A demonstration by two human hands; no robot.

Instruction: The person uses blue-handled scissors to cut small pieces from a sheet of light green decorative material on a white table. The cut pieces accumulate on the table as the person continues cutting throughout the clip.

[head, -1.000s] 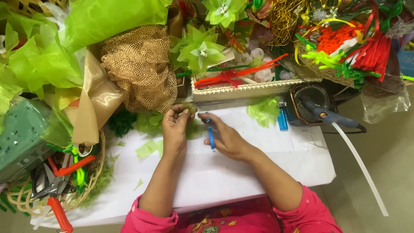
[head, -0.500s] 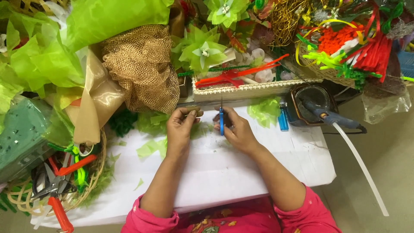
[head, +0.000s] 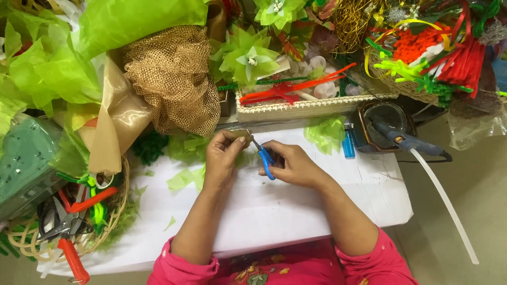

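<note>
My left hand [head: 224, 153] pinches a small brownish scrap [head: 243, 138] between thumb and fingers above the white table top [head: 274, 211]. My right hand [head: 293, 164] grips small blue-handled scissors [head: 264, 157], blades pointing up-left at the scrap. Both hands meet near the table's far edge, in front of a long woven tray [head: 311, 105] holding red and green pipe cleaners. Pink sleeves show at the bottom.
Gold mesh fabric [head: 174, 79], green tissue paper [head: 47, 74] and paper flowers [head: 248, 55] crowd the back. A glue gun [head: 404, 141] with a white stick lies right beside a blue lighter [head: 348, 145]. A basket [head: 68, 221] at left holds red-handled tools. Green scraps [head: 185, 177] litter the table.
The scissors swung from beside my right hand up to the scrap in my left hand, and both hands shifted slightly toward the far edge.
</note>
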